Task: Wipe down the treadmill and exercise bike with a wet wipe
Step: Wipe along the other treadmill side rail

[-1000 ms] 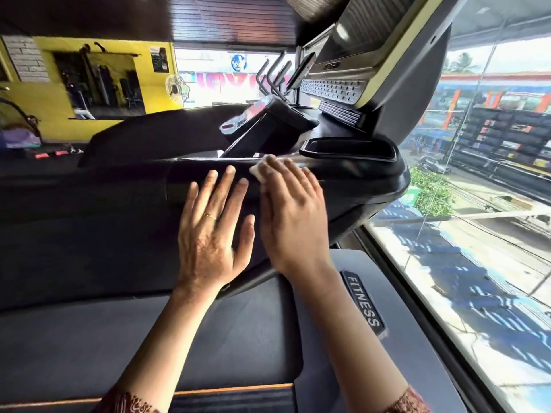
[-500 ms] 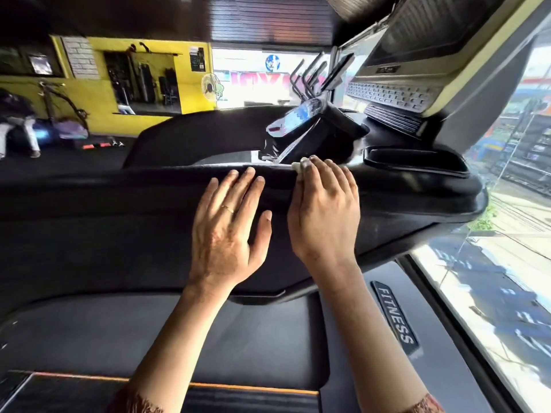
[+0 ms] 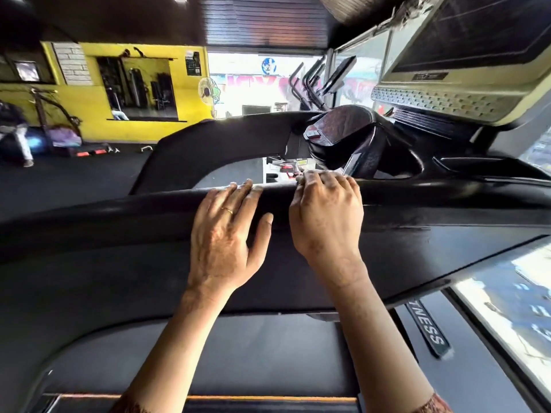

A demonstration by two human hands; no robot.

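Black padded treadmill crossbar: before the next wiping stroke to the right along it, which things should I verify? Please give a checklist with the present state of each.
1. Left hand flat on the black padded treadmill crossbar: ok.
2. Right hand on the crossbar's top edge, fingers bent over it: ok.
3. White wet wipe under the right hand: cannot tell; the fingers hide it.
4. Crossbar to the right of the right hand bare of objects: ok.
5. Crossbar surface already wiped clean: cannot tell.
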